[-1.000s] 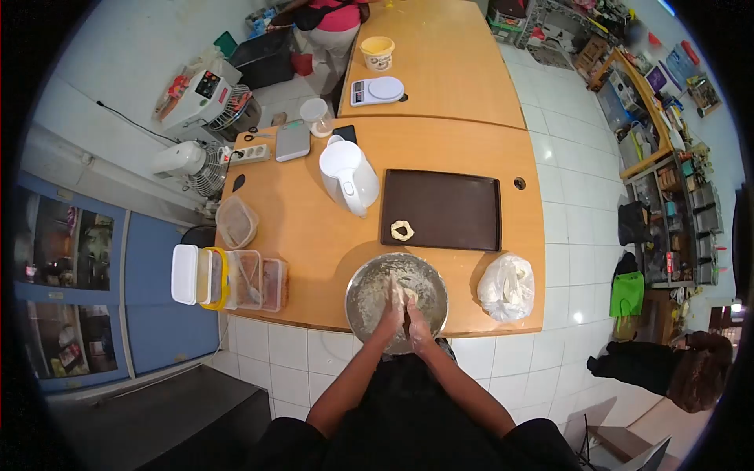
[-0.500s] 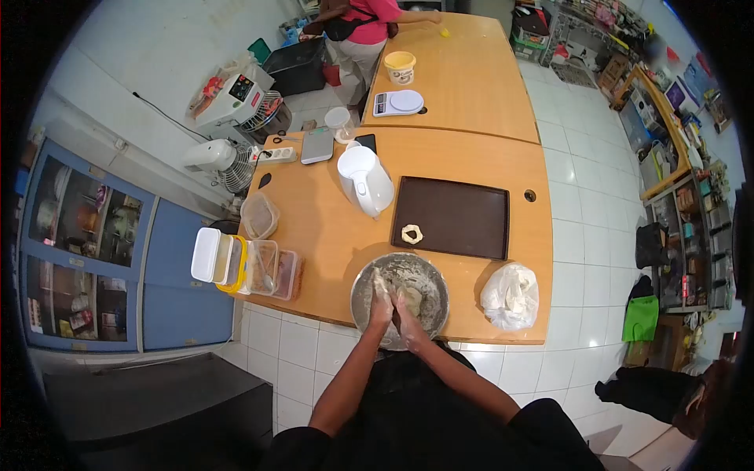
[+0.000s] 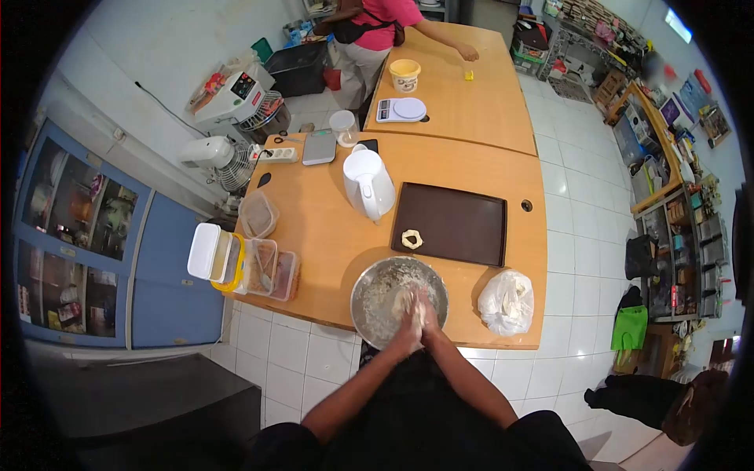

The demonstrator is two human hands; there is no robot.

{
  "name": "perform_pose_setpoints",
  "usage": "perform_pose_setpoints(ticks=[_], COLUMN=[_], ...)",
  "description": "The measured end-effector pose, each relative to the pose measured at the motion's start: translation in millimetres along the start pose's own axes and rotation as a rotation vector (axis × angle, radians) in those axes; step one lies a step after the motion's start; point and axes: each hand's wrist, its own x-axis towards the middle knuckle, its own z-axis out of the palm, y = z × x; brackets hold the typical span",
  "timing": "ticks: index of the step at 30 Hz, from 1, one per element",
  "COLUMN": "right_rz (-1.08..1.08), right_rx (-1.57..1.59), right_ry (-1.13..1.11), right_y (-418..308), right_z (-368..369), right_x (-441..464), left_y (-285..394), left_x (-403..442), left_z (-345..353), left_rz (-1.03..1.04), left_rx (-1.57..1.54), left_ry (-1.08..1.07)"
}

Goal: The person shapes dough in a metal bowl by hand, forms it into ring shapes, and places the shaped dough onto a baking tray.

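Observation:
A round metal bowl (image 3: pixel 363 318) dusted with flour stands at the table's near edge. Over its right half, my left hand (image 3: pixel 410 323) and my right hand (image 3: pixel 426 314) are pressed together, both coated in flour. Pale dough (image 3: pixel 403 301) shows at the fingers of my left hand and appears clasped between the palms; the hands cover part of it. Beyond the bowl, a small ring of dough (image 3: pixel 411 239) lies at the near left corner of a dark brown baking tray (image 3: pixel 455 220).
A knotted plastic bag (image 3: pixel 506 302) sits right of the bowl. A white electric kettle (image 3: pixel 369 184) and several plastic containers (image 3: pixel 271 271) stand to the left. Farther off are a kitchen scale (image 3: pixel 401 110) and a tub (image 3: pixel 404 74). Another person's hand (image 3: pixel 468 52) reaches over the far table, near a yellow object (image 3: pixel 469 75).
My hands have shifted right within the bowl and come together around the dough. The other person's arm has swung right and nearer over the far table, and the yellow object has moved likewise.

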Motion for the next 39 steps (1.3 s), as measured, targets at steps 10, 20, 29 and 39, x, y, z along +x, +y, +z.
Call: perform_pose_setpoints(ticks=[10, 20, 29, 39], right_rz=[-0.235, -0.253, -0.073, -0.014], right_rx=[-0.173, -0.320, -0.239, -0.093], right_ry=[-0.198, -0.190, -0.086, 0.089], right_y=[26.4, 35.5, 21.5, 0.4], right_z=[0.7, -2.3, 6.1, 17.2], right_x=[-0.8, -8.9, -4.0, -4.4], left_y=[-21.3, -59.7, 16.0, 39.1], left_x=[40.5, -2.2, 4.2, -19.0], left_z=[-37.6, -26.3, -23.6, -3.2], left_rz=[-0.629, -0.513, -0.149, -0.259], left_rx=[-0.329, -0.479, -0.575, -0.673], left_ry=[0.327, 0.255, 0.214, 0.156])
